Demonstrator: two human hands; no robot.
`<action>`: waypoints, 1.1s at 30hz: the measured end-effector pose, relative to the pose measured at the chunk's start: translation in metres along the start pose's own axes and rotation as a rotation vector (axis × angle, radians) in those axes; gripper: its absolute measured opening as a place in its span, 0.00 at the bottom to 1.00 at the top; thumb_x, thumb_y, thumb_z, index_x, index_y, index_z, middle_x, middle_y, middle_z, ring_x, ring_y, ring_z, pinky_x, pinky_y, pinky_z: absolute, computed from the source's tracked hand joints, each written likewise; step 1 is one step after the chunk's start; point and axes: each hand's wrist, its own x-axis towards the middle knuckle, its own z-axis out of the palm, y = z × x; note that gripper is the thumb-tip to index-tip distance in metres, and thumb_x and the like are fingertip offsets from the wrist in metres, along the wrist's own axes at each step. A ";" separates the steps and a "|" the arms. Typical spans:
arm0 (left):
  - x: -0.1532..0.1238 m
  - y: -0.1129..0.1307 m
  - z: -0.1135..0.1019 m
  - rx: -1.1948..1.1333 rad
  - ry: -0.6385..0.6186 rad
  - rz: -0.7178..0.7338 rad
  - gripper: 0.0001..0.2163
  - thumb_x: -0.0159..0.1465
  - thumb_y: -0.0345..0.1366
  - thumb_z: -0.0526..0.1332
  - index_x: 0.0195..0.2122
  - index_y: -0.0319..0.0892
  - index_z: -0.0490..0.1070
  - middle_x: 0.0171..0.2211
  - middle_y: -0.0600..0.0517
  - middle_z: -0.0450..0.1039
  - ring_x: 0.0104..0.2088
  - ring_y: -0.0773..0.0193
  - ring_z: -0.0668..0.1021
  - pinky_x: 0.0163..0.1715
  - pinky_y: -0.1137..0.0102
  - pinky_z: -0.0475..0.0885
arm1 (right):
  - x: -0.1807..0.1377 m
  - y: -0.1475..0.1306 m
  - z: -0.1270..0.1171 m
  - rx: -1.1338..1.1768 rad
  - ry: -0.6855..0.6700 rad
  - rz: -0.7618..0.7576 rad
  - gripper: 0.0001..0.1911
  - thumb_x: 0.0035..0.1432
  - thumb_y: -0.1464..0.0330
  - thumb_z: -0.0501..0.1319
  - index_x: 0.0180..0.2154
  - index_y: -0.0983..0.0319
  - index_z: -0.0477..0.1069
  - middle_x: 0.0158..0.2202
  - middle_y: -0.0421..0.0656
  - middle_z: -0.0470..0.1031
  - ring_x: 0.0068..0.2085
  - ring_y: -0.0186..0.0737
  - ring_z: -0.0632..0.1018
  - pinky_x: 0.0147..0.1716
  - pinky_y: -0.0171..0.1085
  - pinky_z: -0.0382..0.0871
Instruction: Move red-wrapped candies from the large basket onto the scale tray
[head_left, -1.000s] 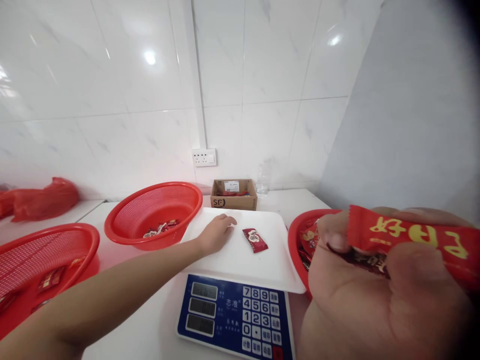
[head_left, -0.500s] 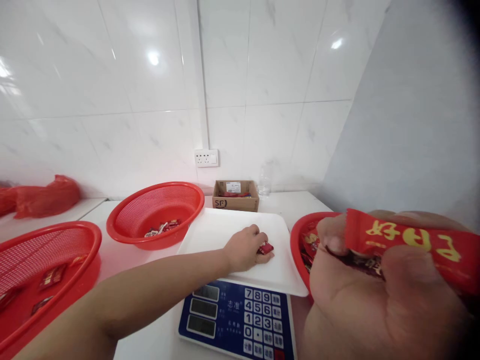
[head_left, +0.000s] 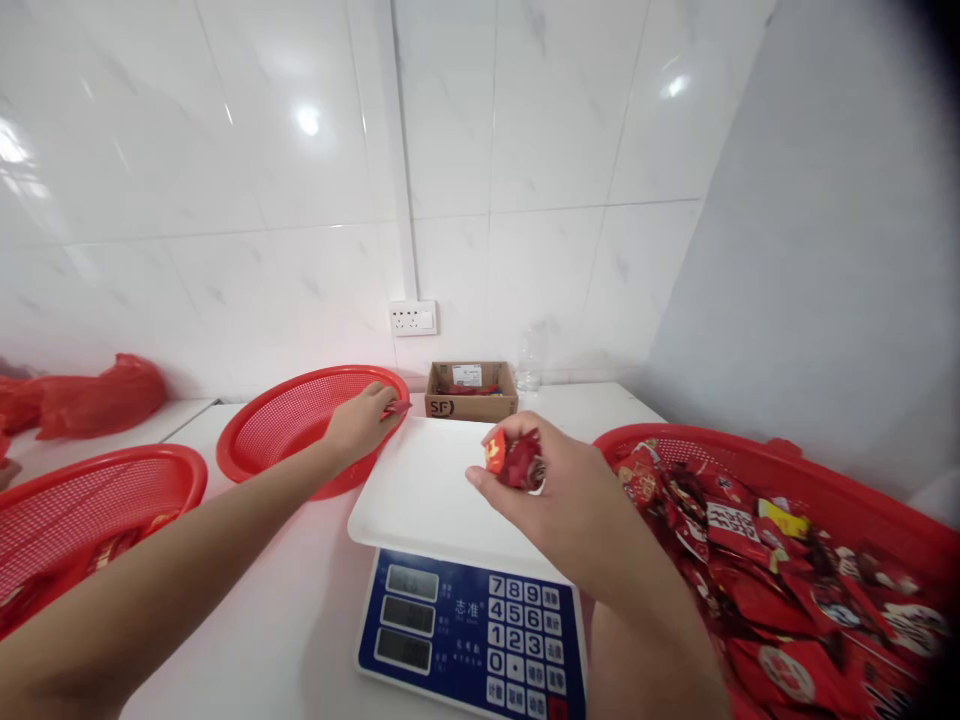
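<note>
My left hand (head_left: 363, 422) is closed on a small red-wrapped candy (head_left: 398, 407) above the right rim of the back red basket (head_left: 259, 405). My right hand (head_left: 559, 490) is curled around several wrapped candies (head_left: 521, 460), red and orange-red, over the white pan (head_left: 427, 500) of a weighing scale. Blue with white number keys, the scale's panel (head_left: 469, 625) faces me, its three small displays at the left. To the right stands a large red basket (head_left: 705, 445) full of mostly red snack packets (head_left: 780, 590), partly behind my right forearm.
Another red basket (head_left: 142, 462) holding a few packets is at the front left, partly behind my left arm. Red plastic bags (head_left: 105, 400) lie farther left. A cardboard box (head_left: 471, 405) and a clear plastic container (head_left: 529, 360) stand by the tiled wall.
My left hand has moved left from the scale pan to the back basket with a candy. My right hand has swung from the near right to over the pan, still holding candies.
</note>
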 end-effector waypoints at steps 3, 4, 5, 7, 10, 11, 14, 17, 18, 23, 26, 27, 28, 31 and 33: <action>-0.005 -0.025 -0.003 -0.020 -0.007 -0.092 0.15 0.61 0.46 0.57 0.40 0.41 0.71 0.45 0.40 0.71 0.44 0.43 0.75 0.36 0.57 0.70 | 0.007 0.006 0.008 -0.195 -0.135 0.036 0.07 0.53 0.65 0.62 0.29 0.58 0.64 0.24 0.35 0.71 0.25 0.35 0.69 0.24 0.34 0.58; -0.008 -0.027 -0.003 -0.040 -0.007 -0.101 0.17 0.59 0.46 0.60 0.43 0.40 0.71 0.48 0.38 0.70 0.49 0.39 0.72 0.41 0.54 0.69 | 0.009 0.008 0.010 -0.250 -0.157 0.044 0.08 0.53 0.66 0.62 0.28 0.58 0.63 0.24 0.36 0.71 0.25 0.35 0.69 0.24 0.34 0.56; -0.012 -0.026 -0.003 -0.069 -0.005 -0.098 0.19 0.58 0.45 0.62 0.45 0.39 0.70 0.52 0.37 0.68 0.54 0.36 0.68 0.46 0.51 0.67 | 0.011 0.010 0.013 -0.299 -0.173 0.052 0.09 0.53 0.67 0.62 0.27 0.59 0.61 0.24 0.36 0.71 0.26 0.35 0.69 0.24 0.34 0.54; -0.022 -0.013 -0.003 -0.154 -0.001 -0.068 0.19 0.59 0.44 0.61 0.49 0.40 0.69 0.56 0.38 0.65 0.60 0.39 0.63 0.54 0.49 0.61 | 0.014 0.014 0.017 -0.371 -0.202 0.065 0.12 0.53 0.67 0.62 0.25 0.59 0.59 0.24 0.37 0.71 0.26 0.35 0.68 0.24 0.34 0.51; -0.042 0.026 -0.009 -0.340 -0.059 0.001 0.17 0.63 0.45 0.56 0.49 0.41 0.69 0.53 0.43 0.71 0.55 0.50 0.70 0.52 0.57 0.66 | 0.016 0.018 0.021 -0.390 -0.228 0.063 0.14 0.53 0.66 0.63 0.24 0.59 0.58 0.24 0.37 0.70 0.26 0.35 0.68 0.24 0.34 0.50; -0.050 0.040 -0.012 -0.410 -0.111 0.031 0.16 0.64 0.46 0.54 0.48 0.43 0.70 0.49 0.45 0.74 0.49 0.54 0.75 0.49 0.61 0.70 | 0.016 0.018 0.023 -0.374 -0.234 0.052 0.14 0.52 0.66 0.63 0.24 0.59 0.58 0.24 0.36 0.70 0.26 0.35 0.68 0.24 0.34 0.50; -0.068 0.074 -0.017 -1.037 -0.395 0.082 0.16 0.66 0.47 0.53 0.46 0.43 0.71 0.45 0.47 0.76 0.44 0.60 0.77 0.47 0.65 0.71 | 0.015 0.016 0.026 -0.274 -0.253 0.016 0.10 0.53 0.67 0.62 0.26 0.59 0.62 0.25 0.36 0.71 0.27 0.35 0.69 0.26 0.34 0.52; -0.075 0.086 -0.014 -1.500 -0.497 -0.062 0.16 0.62 0.48 0.60 0.42 0.41 0.71 0.41 0.48 0.75 0.38 0.63 0.77 0.42 0.67 0.72 | 0.013 0.013 0.024 -0.135 -0.276 0.008 0.03 0.53 0.69 0.61 0.31 0.58 0.67 0.29 0.35 0.73 0.30 0.35 0.71 0.28 0.33 0.56; -0.075 0.086 -0.011 -1.555 -0.476 -0.112 0.15 0.59 0.47 0.63 0.41 0.41 0.72 0.38 0.49 0.75 0.35 0.65 0.77 0.38 0.69 0.71 | 0.012 0.013 0.023 -0.103 -0.288 0.012 0.05 0.52 0.69 0.62 0.34 0.57 0.68 0.30 0.35 0.74 0.31 0.35 0.72 0.29 0.34 0.57; -0.070 0.075 0.009 -1.223 -0.247 -0.103 0.10 0.59 0.41 0.62 0.37 0.41 0.72 0.29 0.52 0.73 0.31 0.64 0.74 0.33 0.69 0.69 | 0.010 0.010 0.016 -0.102 -0.288 0.078 0.19 0.50 0.63 0.66 0.44 0.54 0.65 0.32 0.36 0.75 0.32 0.39 0.73 0.31 0.36 0.60; -0.072 0.073 0.016 -1.037 -0.183 -0.084 0.07 0.58 0.37 0.62 0.36 0.43 0.74 0.33 0.50 0.75 0.36 0.59 0.74 0.38 0.65 0.68 | 0.010 0.009 0.014 -0.115 -0.240 0.105 0.25 0.50 0.61 0.66 0.48 0.54 0.61 0.36 0.38 0.75 0.34 0.40 0.74 0.32 0.37 0.62; -0.074 0.074 0.016 -1.020 -0.157 -0.080 0.07 0.59 0.38 0.61 0.37 0.43 0.74 0.37 0.49 0.76 0.39 0.57 0.74 0.42 0.64 0.67 | 0.010 0.009 0.015 -0.120 -0.238 0.106 0.25 0.50 0.61 0.66 0.48 0.54 0.60 0.36 0.38 0.75 0.34 0.41 0.74 0.32 0.37 0.63; -0.076 0.075 0.014 -1.004 -0.126 -0.072 0.08 0.60 0.39 0.60 0.37 0.44 0.74 0.39 0.49 0.76 0.42 0.56 0.74 0.45 0.63 0.66 | 0.010 0.009 0.015 -0.129 -0.240 0.102 0.24 0.50 0.62 0.66 0.48 0.54 0.60 0.36 0.38 0.75 0.34 0.41 0.74 0.32 0.37 0.63; -0.082 0.081 0.002 -1.015 -0.063 -0.040 0.16 0.67 0.46 0.50 0.38 0.43 0.73 0.39 0.49 0.75 0.42 0.57 0.74 0.45 0.64 0.66 | 0.009 0.009 0.017 -0.175 -0.262 0.063 0.20 0.51 0.64 0.66 0.45 0.55 0.63 0.37 0.38 0.75 0.36 0.41 0.75 0.32 0.37 0.62; -0.086 0.086 -0.006 -1.079 -0.081 -0.008 0.18 0.67 0.49 0.50 0.36 0.42 0.73 0.34 0.50 0.75 0.38 0.59 0.74 0.41 0.66 0.67 | 0.007 0.009 0.019 -0.191 -0.297 0.023 0.19 0.51 0.67 0.66 0.44 0.55 0.65 0.41 0.38 0.75 0.38 0.42 0.75 0.34 0.38 0.62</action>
